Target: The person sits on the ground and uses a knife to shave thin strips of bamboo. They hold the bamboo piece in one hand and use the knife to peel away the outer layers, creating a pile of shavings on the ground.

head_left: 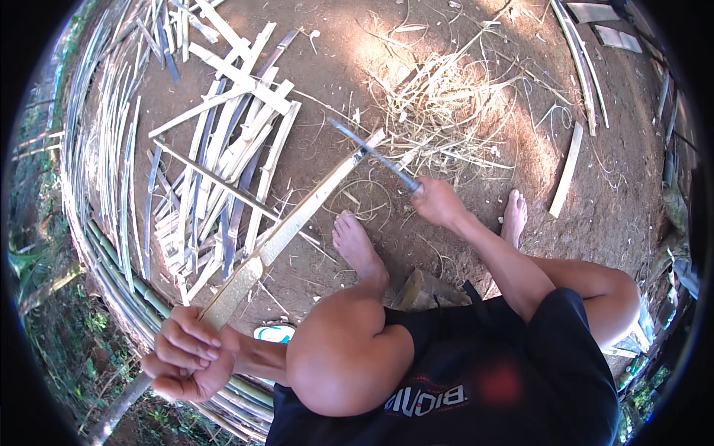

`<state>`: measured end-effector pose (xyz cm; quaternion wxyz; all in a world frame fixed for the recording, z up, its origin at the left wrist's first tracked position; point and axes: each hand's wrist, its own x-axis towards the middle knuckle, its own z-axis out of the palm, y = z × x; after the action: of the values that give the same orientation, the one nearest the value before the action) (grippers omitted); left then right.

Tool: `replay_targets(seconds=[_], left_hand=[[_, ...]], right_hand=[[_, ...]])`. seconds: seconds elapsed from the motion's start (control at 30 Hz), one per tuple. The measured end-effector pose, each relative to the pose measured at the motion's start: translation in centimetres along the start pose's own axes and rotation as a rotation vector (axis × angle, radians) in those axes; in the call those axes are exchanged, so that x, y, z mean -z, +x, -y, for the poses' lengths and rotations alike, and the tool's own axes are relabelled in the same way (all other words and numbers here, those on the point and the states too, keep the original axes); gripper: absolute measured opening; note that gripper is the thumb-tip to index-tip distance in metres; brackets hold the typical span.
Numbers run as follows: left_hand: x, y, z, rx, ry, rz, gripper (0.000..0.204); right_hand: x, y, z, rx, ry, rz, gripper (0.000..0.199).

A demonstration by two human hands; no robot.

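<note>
My left hand (192, 353) is closed around the near part of a long split bamboo strip (294, 223), its pale inner face turned up. The strip slants up and away to the right, with a node partway along. My right hand (439, 201) grips a knife, its handle mostly hidden in the fist. The narrow knife blade (372, 154) points up and left and crosses the strip near its far end; whether it touches the strip I cannot tell.
Split bamboo pieces (223, 156) lie heaped at left, beside long thin strips (111, 149) and green poles (126, 271). Curly shavings (446, 97) cover the ground ahead. A loose slat (567, 171) lies right. A sandal (274, 332) and a wood block (430, 290) are near my legs.
</note>
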<state>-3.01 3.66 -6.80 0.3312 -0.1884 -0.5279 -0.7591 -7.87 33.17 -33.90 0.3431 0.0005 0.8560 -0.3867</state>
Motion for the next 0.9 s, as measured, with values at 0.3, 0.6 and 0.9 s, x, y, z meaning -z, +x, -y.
replay_targets(seconds=[0.3,0.6,0.9], left_hand=[[-1.8,1.0,1.0,0.01,0.047,-0.072,0.042],[-2.0,2.0,1.1,0.056,0.128,-0.114,0.041],[0.0,2.3,1.1,0.086,0.128,-0.064,0.043]], right_hand=[[0.0,2.1,-1.4,-0.173,0.171,0.042,0.022],[-4.1,2.6,-4.2,-0.068,0.059,-0.14,0.019],[-3.0,2.8,-4.6,-0.207,0.093,-0.071,0.021]])
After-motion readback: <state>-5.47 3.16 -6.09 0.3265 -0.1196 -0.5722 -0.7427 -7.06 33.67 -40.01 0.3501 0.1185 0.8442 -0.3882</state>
